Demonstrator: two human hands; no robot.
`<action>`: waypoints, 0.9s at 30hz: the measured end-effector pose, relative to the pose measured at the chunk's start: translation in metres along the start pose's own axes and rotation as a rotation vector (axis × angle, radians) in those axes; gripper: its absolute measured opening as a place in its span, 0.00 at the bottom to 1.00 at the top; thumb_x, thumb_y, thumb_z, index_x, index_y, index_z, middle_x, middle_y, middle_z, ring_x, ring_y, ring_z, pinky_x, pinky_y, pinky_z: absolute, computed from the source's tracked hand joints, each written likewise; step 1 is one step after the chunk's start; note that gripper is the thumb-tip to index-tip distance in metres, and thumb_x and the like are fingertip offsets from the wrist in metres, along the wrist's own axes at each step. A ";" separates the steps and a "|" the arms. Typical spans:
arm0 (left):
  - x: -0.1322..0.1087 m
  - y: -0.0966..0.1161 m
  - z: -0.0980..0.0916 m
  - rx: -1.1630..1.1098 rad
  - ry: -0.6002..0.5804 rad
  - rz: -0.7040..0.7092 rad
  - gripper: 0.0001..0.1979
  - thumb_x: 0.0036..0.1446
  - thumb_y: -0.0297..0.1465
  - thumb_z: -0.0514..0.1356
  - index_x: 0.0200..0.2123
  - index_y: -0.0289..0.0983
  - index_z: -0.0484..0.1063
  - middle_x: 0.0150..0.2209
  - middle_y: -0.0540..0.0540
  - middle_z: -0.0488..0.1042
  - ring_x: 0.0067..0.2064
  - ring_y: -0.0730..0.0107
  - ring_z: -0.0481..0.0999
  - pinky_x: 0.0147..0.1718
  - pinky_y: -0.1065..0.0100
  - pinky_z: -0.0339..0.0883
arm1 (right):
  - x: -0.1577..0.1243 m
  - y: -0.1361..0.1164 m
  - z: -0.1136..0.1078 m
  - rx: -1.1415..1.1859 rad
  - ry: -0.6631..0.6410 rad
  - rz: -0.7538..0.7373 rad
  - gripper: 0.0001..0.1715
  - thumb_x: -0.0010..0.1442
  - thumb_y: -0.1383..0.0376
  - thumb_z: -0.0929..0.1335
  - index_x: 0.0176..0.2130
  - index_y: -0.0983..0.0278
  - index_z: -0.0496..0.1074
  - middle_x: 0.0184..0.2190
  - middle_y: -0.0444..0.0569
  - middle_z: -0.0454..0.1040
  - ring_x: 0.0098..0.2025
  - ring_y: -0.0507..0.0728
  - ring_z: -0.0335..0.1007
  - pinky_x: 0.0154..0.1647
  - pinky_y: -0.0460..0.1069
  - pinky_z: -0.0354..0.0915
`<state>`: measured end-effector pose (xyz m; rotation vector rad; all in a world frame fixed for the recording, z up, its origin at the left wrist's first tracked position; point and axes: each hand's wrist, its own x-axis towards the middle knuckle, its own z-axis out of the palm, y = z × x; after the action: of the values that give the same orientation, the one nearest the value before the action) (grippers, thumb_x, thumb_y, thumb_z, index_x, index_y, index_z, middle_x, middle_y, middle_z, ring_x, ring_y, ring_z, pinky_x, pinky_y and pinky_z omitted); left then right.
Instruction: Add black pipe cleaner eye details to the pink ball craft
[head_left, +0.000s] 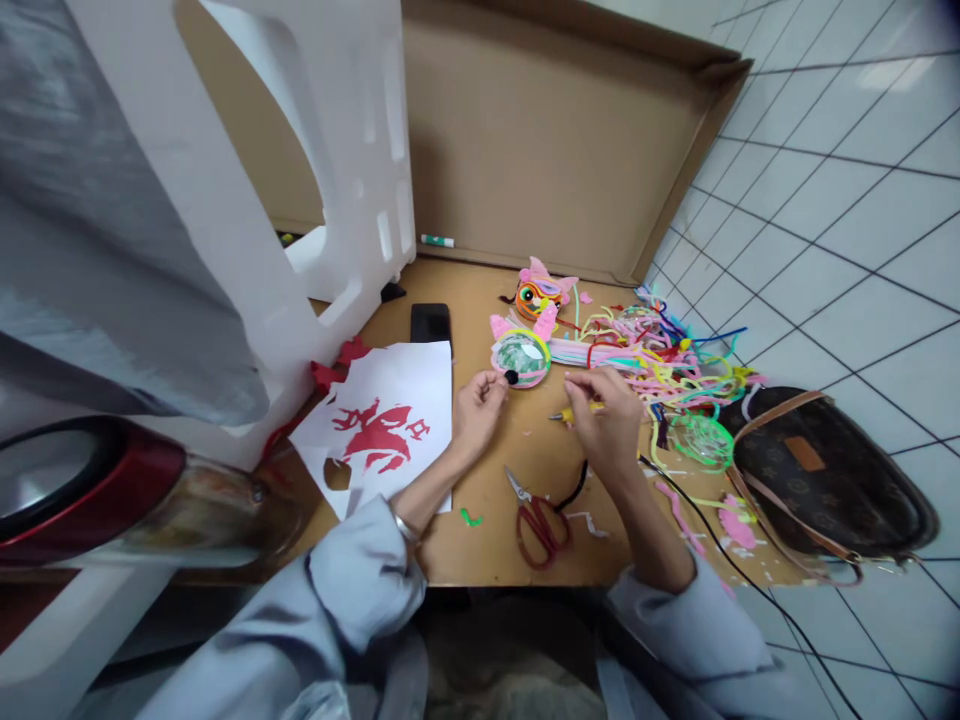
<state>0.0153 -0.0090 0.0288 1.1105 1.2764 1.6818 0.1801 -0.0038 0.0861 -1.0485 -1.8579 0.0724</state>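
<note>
Between the thumb and fingertips of my left hand [480, 408] is a small round black piece [512, 377], fuzzy-looking. Right by it lies a round craft face [517, 358] with a glossy green-white middle, a yellow-and-pink rim and pink ears. My right hand [606, 415] is pinched just to the right of that face; whatever sits at its fingertips is too small to name. Under this hand lies a yellow tool with a dark pointed tip [564, 414], its rear end hidden. Red-handled scissors [541, 530] rest nearer to me, beside a black fuzzy stem [576, 486].
A second craft face [538, 298] lies behind. Many colored fuzzy stems [652, 350] are heaped at right, near a green round piece [701, 440] and a brown bag [817, 470]. White paper with red cutouts [420, 375], a phone [430, 323] and a white plastic frame [367, 150] stand left.
</note>
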 end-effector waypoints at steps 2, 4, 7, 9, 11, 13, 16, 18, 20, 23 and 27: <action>0.002 0.001 -0.002 0.052 0.053 0.041 0.10 0.55 0.36 0.57 0.27 0.36 0.68 0.20 0.55 0.62 0.22 0.77 0.58 0.24 0.73 0.53 | 0.009 -0.011 0.013 0.045 -0.041 0.001 0.08 0.60 0.66 0.65 0.32 0.63 0.74 0.28 0.47 0.72 0.31 0.54 0.67 0.34 0.48 0.63; 0.005 0.002 -0.005 0.083 0.101 0.067 0.09 0.55 0.35 0.56 0.27 0.36 0.68 0.21 0.55 0.62 0.23 0.77 0.59 0.25 0.73 0.54 | 0.014 -0.015 0.030 0.085 -0.076 0.040 0.08 0.59 0.65 0.66 0.30 0.63 0.75 0.28 0.47 0.72 0.30 0.54 0.67 0.34 0.48 0.63; 0.009 0.003 -0.008 0.103 0.141 0.074 0.09 0.55 0.35 0.56 0.28 0.36 0.69 0.21 0.55 0.63 0.23 0.77 0.59 0.25 0.73 0.55 | 0.016 -0.013 0.054 0.190 -0.109 0.155 0.09 0.56 0.63 0.67 0.29 0.63 0.75 0.28 0.48 0.73 0.29 0.54 0.67 0.32 0.48 0.63; 0.010 0.004 -0.009 0.113 0.150 0.080 0.09 0.55 0.35 0.56 0.29 0.35 0.70 0.21 0.54 0.64 0.23 0.77 0.60 0.26 0.73 0.56 | 0.015 -0.010 0.065 0.274 -0.108 0.229 0.09 0.54 0.61 0.68 0.29 0.64 0.76 0.28 0.48 0.74 0.28 0.53 0.67 0.31 0.48 0.64; 0.009 0.005 -0.010 0.131 0.148 0.092 0.09 0.55 0.35 0.56 0.29 0.35 0.70 0.22 0.54 0.65 0.24 0.76 0.61 0.27 0.73 0.57 | 0.013 -0.007 0.072 0.343 -0.102 0.283 0.10 0.53 0.60 0.68 0.29 0.64 0.76 0.27 0.48 0.75 0.27 0.53 0.67 0.30 0.48 0.64; 0.008 0.004 -0.009 0.154 0.133 0.108 0.09 0.55 0.35 0.57 0.30 0.35 0.71 0.23 0.53 0.67 0.25 0.76 0.62 0.27 0.73 0.58 | 0.011 -0.005 0.074 0.390 -0.103 0.313 0.11 0.52 0.60 0.68 0.29 0.65 0.76 0.28 0.48 0.75 0.27 0.53 0.67 0.31 0.48 0.65; 0.005 0.002 -0.007 0.173 0.109 0.130 0.10 0.56 0.36 0.57 0.30 0.35 0.71 0.23 0.52 0.69 0.25 0.76 0.64 0.27 0.73 0.59 | 0.009 -0.002 0.075 0.436 -0.104 0.341 0.10 0.51 0.60 0.69 0.28 0.64 0.76 0.27 0.48 0.75 0.28 0.53 0.68 0.31 0.48 0.66; 0.005 0.000 -0.007 0.175 0.104 0.141 0.10 0.56 0.36 0.57 0.30 0.35 0.71 0.24 0.52 0.69 0.25 0.76 0.64 0.27 0.73 0.59 | 0.008 -0.001 0.076 0.467 -0.108 0.368 0.10 0.51 0.60 0.69 0.27 0.64 0.75 0.27 0.47 0.74 0.27 0.53 0.68 0.31 0.48 0.65; 0.005 -0.002 -0.006 0.176 0.093 0.149 0.10 0.57 0.37 0.56 0.30 0.35 0.70 0.23 0.52 0.69 0.25 0.77 0.63 0.26 0.73 0.58 | 0.007 0.000 0.077 0.500 -0.108 0.404 0.10 0.50 0.60 0.69 0.26 0.65 0.75 0.26 0.47 0.74 0.26 0.52 0.66 0.30 0.48 0.65; 0.003 -0.004 -0.005 0.179 0.055 0.156 0.12 0.58 0.38 0.56 0.32 0.35 0.71 0.24 0.52 0.68 0.24 0.77 0.62 0.26 0.73 0.58 | 0.006 -0.001 0.077 0.560 -0.091 0.466 0.10 0.48 0.59 0.69 0.26 0.65 0.73 0.24 0.46 0.73 0.25 0.51 0.65 0.30 0.48 0.64; 0.002 -0.004 -0.006 0.228 0.048 0.182 0.14 0.59 0.40 0.56 0.39 0.35 0.72 0.28 0.49 0.72 0.27 0.74 0.67 0.29 0.71 0.63 | 0.009 0.001 0.070 0.670 -0.054 0.532 0.12 0.46 0.57 0.70 0.26 0.65 0.73 0.22 0.44 0.72 0.24 0.51 0.63 0.28 0.47 0.63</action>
<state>0.0096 -0.0081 0.0250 1.3624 1.4632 1.7351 0.1259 0.0293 0.0550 -1.0184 -1.3852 0.9705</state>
